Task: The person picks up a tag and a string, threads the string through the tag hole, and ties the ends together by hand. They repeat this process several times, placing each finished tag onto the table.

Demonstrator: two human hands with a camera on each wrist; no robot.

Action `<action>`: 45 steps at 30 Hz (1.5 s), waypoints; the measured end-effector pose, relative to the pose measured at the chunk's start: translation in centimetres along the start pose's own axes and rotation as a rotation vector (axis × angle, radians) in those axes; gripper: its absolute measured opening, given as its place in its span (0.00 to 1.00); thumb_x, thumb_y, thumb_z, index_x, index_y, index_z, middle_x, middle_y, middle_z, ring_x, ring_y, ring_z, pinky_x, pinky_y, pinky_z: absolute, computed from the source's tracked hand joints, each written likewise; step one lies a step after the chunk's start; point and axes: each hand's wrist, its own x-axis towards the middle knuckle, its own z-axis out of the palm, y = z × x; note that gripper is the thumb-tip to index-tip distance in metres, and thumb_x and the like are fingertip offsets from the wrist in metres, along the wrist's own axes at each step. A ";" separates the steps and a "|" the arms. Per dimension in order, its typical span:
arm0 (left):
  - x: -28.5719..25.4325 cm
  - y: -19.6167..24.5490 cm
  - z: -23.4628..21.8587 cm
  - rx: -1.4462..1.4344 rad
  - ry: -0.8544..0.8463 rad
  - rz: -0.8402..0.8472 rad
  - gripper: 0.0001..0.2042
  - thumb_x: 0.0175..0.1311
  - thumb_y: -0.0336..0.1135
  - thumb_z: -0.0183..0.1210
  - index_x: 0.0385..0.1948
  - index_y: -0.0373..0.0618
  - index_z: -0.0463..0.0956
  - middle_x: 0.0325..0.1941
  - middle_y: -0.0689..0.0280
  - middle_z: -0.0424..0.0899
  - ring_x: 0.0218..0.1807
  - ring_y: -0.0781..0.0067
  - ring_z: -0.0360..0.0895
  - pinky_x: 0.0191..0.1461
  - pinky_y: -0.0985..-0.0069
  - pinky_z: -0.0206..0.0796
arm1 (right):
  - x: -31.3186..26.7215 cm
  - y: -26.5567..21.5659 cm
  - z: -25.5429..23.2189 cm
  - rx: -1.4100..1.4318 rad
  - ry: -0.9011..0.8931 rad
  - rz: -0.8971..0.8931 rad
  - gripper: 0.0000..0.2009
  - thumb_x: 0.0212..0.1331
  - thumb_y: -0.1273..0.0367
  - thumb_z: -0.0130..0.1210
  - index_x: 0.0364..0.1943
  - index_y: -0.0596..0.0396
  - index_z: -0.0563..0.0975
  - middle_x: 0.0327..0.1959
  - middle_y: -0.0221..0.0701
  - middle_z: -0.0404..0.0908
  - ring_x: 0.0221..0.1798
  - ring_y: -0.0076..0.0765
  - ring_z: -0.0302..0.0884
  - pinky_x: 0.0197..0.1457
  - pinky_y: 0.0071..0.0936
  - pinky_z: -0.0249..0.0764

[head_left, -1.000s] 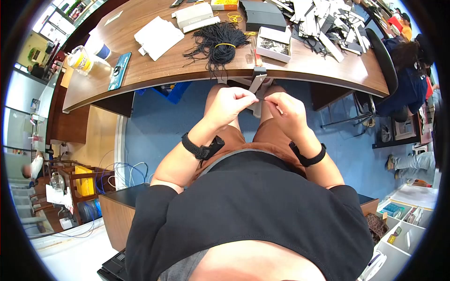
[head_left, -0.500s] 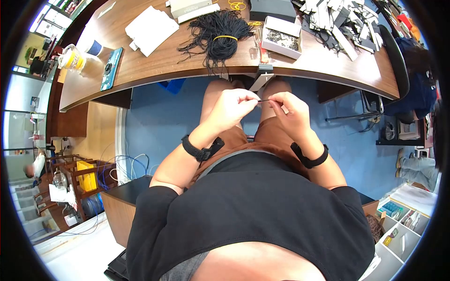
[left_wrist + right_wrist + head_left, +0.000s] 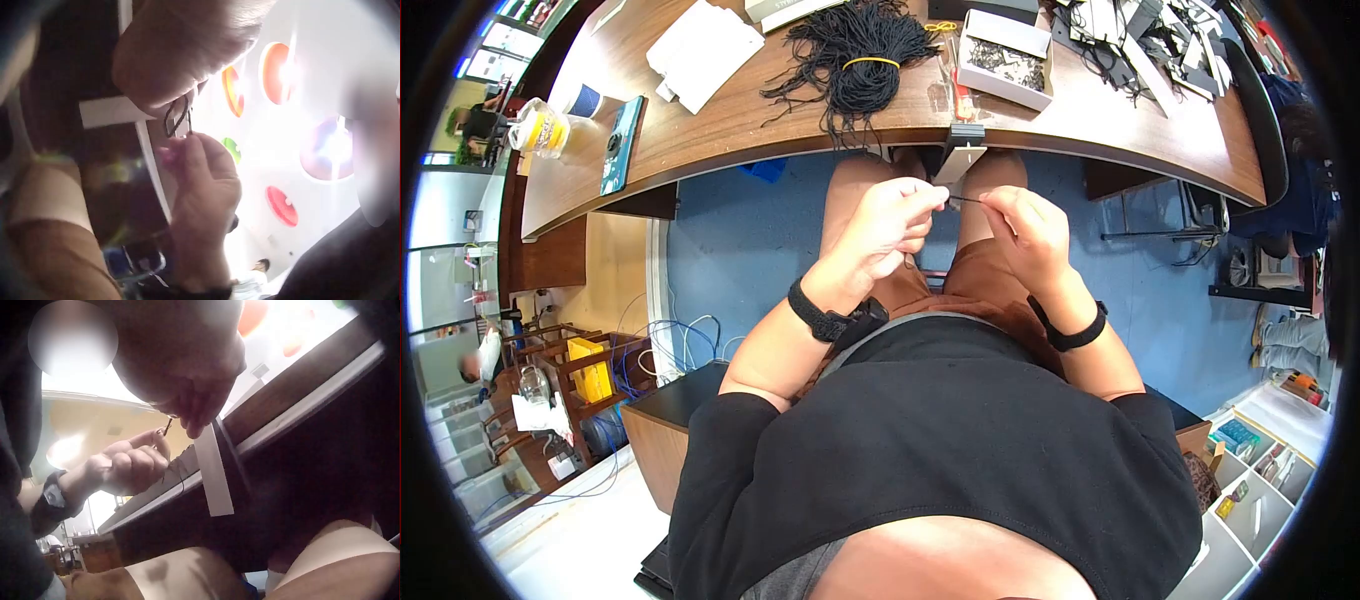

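Note:
Over the lap, close to the table edge, both hands work on a thin black cord. My left hand pinches one end between thumb and forefinger. From the other side, my right hand pinches the cord, with a short stretch showing between the fingertips. In the left wrist view, a small loop of the cord hangs beneath the left fingers, just above the right fingertips. On the table lies a bundle of similar black cords, tied with a yellow band.
A white box of small dark parts stands right of the bundle. A grey-white strip juts from the table edge beyond the hands. Black and white pieces are heaped at right. A phone-like teal item and a plastic cup are at left.
The fingertips have drawn slightly apart, and more cord shows between them. The left hand's lower fingers have come into sight. Tabletop items sit higher in the head view.

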 end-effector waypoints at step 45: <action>-1.1 -2.9 -0.8 -0.052 -0.007 0.099 0.07 0.63 0.29 0.56 0.38 0.36 0.76 0.22 0.72 0.74 0.23 0.87 0.67 0.24 0.88 0.59 | 0.9 -1.8 -0.3 0.002 -0.224 -0.228 0.08 0.40 0.76 0.58 0.29 0.57 0.77 0.33 0.33 0.80 0.33 0.36 0.79 0.35 0.29 0.76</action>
